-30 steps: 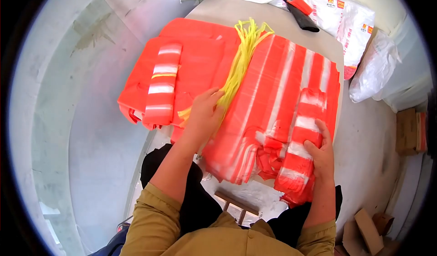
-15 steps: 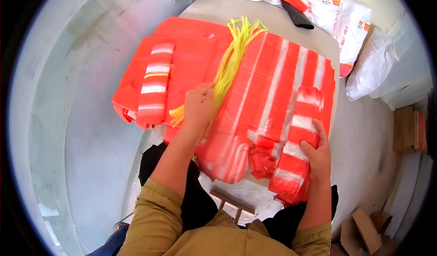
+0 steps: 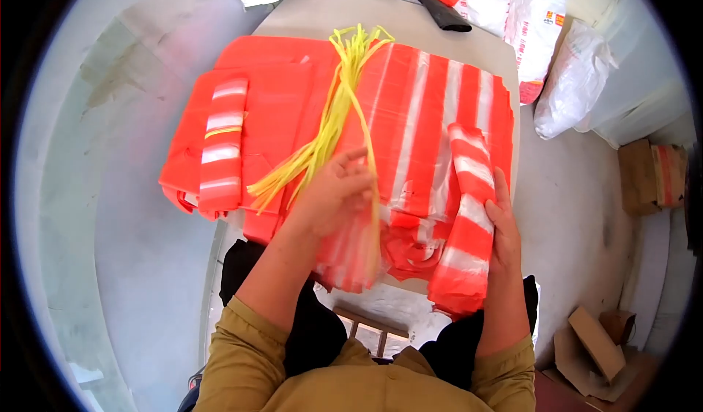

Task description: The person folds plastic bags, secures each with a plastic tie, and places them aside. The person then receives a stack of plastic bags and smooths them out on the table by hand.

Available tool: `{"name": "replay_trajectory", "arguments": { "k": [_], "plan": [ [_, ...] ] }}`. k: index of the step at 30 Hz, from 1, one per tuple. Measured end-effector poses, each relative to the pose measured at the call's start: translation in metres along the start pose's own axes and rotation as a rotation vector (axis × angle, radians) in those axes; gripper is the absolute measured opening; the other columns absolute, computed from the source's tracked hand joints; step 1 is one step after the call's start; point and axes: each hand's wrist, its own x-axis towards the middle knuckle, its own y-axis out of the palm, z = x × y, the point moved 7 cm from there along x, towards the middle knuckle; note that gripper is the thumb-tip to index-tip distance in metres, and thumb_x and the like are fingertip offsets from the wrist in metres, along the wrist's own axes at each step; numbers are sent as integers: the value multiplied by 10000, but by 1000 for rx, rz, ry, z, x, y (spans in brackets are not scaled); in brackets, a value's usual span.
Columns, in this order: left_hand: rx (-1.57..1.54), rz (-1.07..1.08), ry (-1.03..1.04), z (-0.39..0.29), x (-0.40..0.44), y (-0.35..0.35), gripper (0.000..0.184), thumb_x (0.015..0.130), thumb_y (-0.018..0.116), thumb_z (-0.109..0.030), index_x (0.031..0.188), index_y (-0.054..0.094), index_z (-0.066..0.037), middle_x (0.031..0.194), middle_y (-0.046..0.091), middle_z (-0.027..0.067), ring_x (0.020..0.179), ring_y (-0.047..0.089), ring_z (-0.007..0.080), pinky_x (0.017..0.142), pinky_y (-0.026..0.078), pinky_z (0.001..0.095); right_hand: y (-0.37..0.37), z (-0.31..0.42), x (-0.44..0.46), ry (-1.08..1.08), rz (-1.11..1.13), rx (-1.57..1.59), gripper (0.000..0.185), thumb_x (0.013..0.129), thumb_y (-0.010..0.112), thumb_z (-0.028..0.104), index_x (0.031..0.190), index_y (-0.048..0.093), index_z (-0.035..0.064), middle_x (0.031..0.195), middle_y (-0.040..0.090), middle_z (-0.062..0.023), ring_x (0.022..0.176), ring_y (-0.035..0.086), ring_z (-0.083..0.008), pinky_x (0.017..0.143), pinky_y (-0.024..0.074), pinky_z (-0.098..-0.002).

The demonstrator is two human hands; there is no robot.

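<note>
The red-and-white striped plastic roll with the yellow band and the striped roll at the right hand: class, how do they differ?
The banded roll has a yellow band; the other roll shows none.
The banded roll lies untouched; the other is held by the right hand.
The banded roll looks shorter; the other looks longer.
Both have red and white crosswise stripes.

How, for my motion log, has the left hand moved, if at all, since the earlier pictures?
Yes: the left hand is now farther right, away from the yellow-banded roll.
</note>
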Motion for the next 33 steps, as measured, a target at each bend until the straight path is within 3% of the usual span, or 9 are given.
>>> {"name": "replay_trajectory", "arguments": {
  "k": [4,10,14,16,18,24,26,30,33],
  "plan": [
    [182,95,-255,45,-9,39,349,1019,626,-81,1359,567,-27,1104,700,92,920,720,182,800,585,282,10,13,-5,-88,122,-1,855,930,607,82,1666,171,80,1675,284,-116,1466,401,-221,1190,360,-354],
    [-272,74,-345,80,-19,75,531,1068,535,-471,1369,567,-35,1343,645,116,1283,601,257,1088,484,457,41,4,-20,-33,133,-105,882,882,617,-28,1655,204,71,1649,312,-121,1464,396,-234,1186,360,-378],
    [-150,53,-311,75,-25,77,536,1069,545,-397,1455,488,-31,1420,603,122,1309,583,263,1106,478,470,41,-12,-18,-34,187,-433,894,902,651,-27,1661,199,108,1630,342,-128,1434,432,-230,1187,376,-381],
    [46,-9,-349,90,-11,53,472,1030,629,-213,1441,491,-25,1398,610,135,1240,633,244,1053,531,437,37,-13,-16,-76,208,-617,844,954,629,3,1661,178,85,1625,341,-130,1427,431,-219,1189,356,-368],
    [-12,11,-339,88,-16,61,475,1004,665,-133,1433,493,-21,1376,621,138,1208,652,235,1025,554,419,33,-12,-15,-64,218,-666,798,992,601,31,1660,167,70,1612,366,-138,1426,429,-214,1189,343,-358],
    [84,56,-273,82,-14,61,464,994,651,-108,1413,490,13,1304,643,160,1145,654,248,981,554,428,22,1,-11,-86,229,-829,664,1069,507,104,1653,195,51,1527,473,-143,1366,473,-182,1143,389,-347],
    [105,22,-257,73,-11,53,480,978,677,-87,1413,492,-4,1325,644,142,1180,653,235,1007,553,419,20,4,-10,-43,217,-937,698,1047,560,163,1638,211,35,1356,599,-184,1236,575,-202,1053,447,-348],
    [98,16,-118,51,0,51,517,942,712,-65,1409,496,-12,1327,648,135,1192,654,233,1017,552,414,19,9,-7,-81,149,-997,592,1012,618,212,1547,421,53,1050,720,-166,961,696,-244,888,524,-372],
    [160,-64,-3,41,6,36,531,926,663,14,1415,455,5,1352,608,164,1209,617,247,1024,526,402,12,25,-4,-354,61,-1494,344,968,656,142,1296,669,41,908,706,-127,825,680,-265,782,532,-385]
  ]
}}
